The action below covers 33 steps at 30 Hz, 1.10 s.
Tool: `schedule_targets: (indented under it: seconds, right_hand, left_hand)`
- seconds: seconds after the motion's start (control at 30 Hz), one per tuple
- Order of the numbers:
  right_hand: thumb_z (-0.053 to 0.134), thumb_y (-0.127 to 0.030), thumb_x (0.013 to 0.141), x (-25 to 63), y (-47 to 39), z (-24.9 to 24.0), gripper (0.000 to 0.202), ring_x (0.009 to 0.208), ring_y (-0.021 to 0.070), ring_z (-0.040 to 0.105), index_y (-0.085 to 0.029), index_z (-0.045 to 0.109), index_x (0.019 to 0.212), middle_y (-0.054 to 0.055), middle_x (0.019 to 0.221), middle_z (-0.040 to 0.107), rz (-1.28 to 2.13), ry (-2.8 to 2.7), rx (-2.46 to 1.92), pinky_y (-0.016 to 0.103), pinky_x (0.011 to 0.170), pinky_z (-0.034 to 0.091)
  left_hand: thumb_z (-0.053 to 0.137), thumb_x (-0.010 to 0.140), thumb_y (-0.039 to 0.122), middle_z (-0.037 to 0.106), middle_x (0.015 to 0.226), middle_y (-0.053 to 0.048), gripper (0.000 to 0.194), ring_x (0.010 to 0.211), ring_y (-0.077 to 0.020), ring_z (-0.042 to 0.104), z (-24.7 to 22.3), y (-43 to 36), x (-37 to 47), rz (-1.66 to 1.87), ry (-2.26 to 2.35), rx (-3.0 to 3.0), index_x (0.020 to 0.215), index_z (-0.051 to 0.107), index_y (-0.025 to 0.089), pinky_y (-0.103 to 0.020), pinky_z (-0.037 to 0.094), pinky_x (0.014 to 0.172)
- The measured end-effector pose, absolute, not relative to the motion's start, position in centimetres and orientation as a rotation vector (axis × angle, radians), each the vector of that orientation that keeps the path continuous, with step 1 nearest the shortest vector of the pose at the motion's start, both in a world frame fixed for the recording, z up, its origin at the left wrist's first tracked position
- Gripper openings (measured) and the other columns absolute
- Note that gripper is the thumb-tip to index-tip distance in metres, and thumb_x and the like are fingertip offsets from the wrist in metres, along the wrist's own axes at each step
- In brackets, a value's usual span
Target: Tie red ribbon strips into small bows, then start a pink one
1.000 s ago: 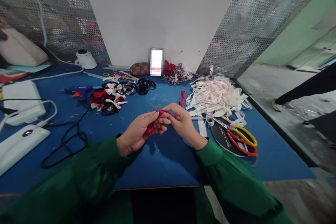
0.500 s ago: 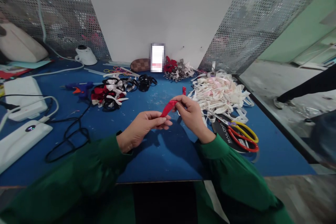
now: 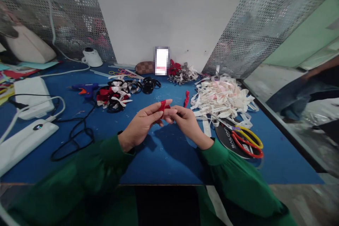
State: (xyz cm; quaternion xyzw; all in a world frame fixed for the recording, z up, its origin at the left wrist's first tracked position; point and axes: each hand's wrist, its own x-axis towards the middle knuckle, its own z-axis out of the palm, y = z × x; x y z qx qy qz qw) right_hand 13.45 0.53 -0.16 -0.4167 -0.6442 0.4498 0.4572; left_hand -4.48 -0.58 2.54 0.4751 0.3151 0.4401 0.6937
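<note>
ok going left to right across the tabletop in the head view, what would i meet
White device with a round dark display → blue glue gun → pile of red, white and black bows → left hand, red ribbon at its fingers → right hand → scissors

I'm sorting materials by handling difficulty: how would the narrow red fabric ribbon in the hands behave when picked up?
The narrow red fabric ribbon is probably floppy, as it bends over the left fingers. It is likely light, being a thin strip. Rolling seems unlikely, given its flat shape.
</note>
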Motion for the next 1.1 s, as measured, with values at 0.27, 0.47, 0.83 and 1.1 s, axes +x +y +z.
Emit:
schedule_targets:
  seconds: [0.27, 0.47, 0.83, 1.1]
  right_hand:
    - [0.065, -0.034, 0.086, 13.0, -0.2, 0.4, 0.015, 0.058, 0.0129, 0.058, -0.020, 0.068, 0.081, -0.002, 0.062, 0.062, 1.100, -1.479, -1.091, 0.027, 0.060, 0.045]
    - [0.065, -0.036, 0.086, 12.6, -0.6, 0.3, 0.016, 0.059, 0.0130, 0.060, -0.021, 0.063, 0.082, -0.001, 0.070, 0.067, 1.132, -1.415, -1.064, 0.028, 0.061, 0.047]
    - [0.066, -0.039, 0.086, 12.0, -1.7, 1.0, 0.019, 0.057, 0.0128, 0.063, -0.019, 0.067, 0.085, 0.000, 0.072, 0.072, 1.245, -1.408, -1.025, 0.028, 0.061, 0.051]
    - [0.070, -0.038, 0.083, 12.4, -1.8, 1.8, 0.022, 0.054, 0.0123, 0.063, -0.021, 0.073, 0.096, 0.000, 0.071, 0.073, 1.377, -1.285, -0.945, 0.029, 0.059, 0.052]
  left_hand:
    - [0.067, 0.089, 0.026, 0.073, 0.119, -0.010, 0.048, 0.062, -0.0085, 0.062, 2.8, 0.0, -4.7, 1.122, 0.787, 1.091, 0.136, 0.061, 0.027, -0.022, 0.046, 0.060]
    - [0.070, 0.084, 0.021, 0.074, 0.114, -0.009, 0.051, 0.039, -0.0019, 0.048, 3.0, 0.2, -4.8, 1.183, 0.810, 1.055, 0.134, 0.062, 0.029, -0.019, 0.037, 0.041]
    - [0.069, 0.084, 0.022, 0.075, 0.115, -0.009, 0.057, 0.037, -0.0027, 0.050, 2.8, 0.1, -4.8, 1.152, 0.882, 1.173, 0.140, 0.057, 0.028, -0.019, 0.041, 0.040]
    - [0.063, 0.087, 0.023, 0.075, 0.087, -0.001, 0.053, 0.042, -0.0076, 0.058, 1.7, 0.1, -5.0, 0.985, 0.968, 1.481, 0.140, 0.057, 0.027, -0.020, 0.046, 0.046]
